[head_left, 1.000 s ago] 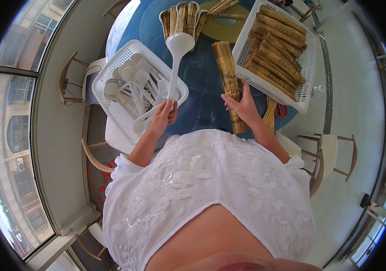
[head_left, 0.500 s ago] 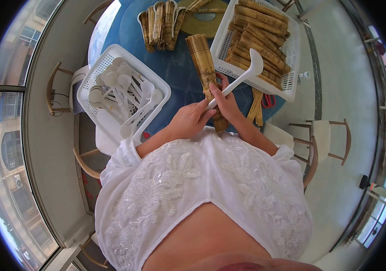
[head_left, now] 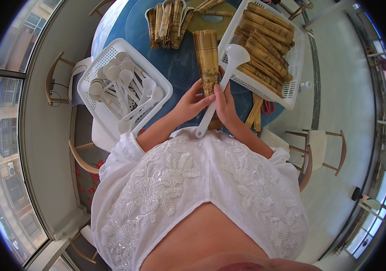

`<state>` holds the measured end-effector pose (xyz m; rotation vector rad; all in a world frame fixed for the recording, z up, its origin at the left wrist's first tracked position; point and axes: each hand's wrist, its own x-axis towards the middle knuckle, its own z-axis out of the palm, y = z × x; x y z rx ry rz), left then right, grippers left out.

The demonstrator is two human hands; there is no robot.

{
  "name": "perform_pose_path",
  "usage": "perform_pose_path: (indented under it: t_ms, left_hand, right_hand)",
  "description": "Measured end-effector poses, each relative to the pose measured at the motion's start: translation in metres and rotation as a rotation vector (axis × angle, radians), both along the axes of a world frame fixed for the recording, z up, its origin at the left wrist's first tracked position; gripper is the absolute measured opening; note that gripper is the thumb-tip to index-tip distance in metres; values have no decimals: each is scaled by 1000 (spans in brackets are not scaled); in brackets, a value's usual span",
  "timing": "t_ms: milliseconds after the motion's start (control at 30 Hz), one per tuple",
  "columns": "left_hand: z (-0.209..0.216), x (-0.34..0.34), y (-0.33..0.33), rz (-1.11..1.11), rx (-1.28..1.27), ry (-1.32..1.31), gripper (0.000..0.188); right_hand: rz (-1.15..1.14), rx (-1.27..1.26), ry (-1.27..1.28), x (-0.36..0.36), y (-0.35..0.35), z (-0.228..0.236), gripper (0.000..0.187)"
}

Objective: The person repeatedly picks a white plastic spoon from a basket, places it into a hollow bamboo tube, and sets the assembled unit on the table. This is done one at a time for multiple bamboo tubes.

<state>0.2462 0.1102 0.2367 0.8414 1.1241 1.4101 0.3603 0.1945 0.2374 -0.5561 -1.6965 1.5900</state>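
A white ladle (head_left: 236, 58) lies along a brown, patterned, fan-like bundle of slats (head_left: 206, 47) in front of me. The ladle's bowl points away and its handle end reaches toward my shirt. My left hand (head_left: 194, 102) is closed around the bundle from the left, its thumb against the ladle handle. From the right, my right hand (head_left: 223, 103) pinches the handle and holds it against the bundle. The bundle's lower part is partly hidden behind my hands and the handle.
At the left stands a white perforated basket (head_left: 166, 97) of white ladles and spoons. A white basket (head_left: 292, 97) at the right holds many brown bundles. Bundles with white utensils (head_left: 166, 25) lie at the back of the blue table (head_left: 175, 67). Red scissors (head_left: 269, 107) lie right.
The ladle has turned from slanting rightward to lying nearly along the bundle, its handle end now exposed nearer my shirt. The bundle stands more upright, and my left hand has moved up and slightly away.
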Motion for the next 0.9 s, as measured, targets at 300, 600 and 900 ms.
perform_pose_path:
  t_ms: [300,600,900]
  left_hand:
    - [24,-31,7,-114,103,-244,48]
    - [-6,-42,5,-121,-102,-829,65]
    - [0,-24,-1,-237,-31,-906,57]
  right_hand:
    - [27,-80,63,9,10,9,25]
    - [10,-386,152,23,54,63,33]
    - [62,-568,193,11,59,68,35]
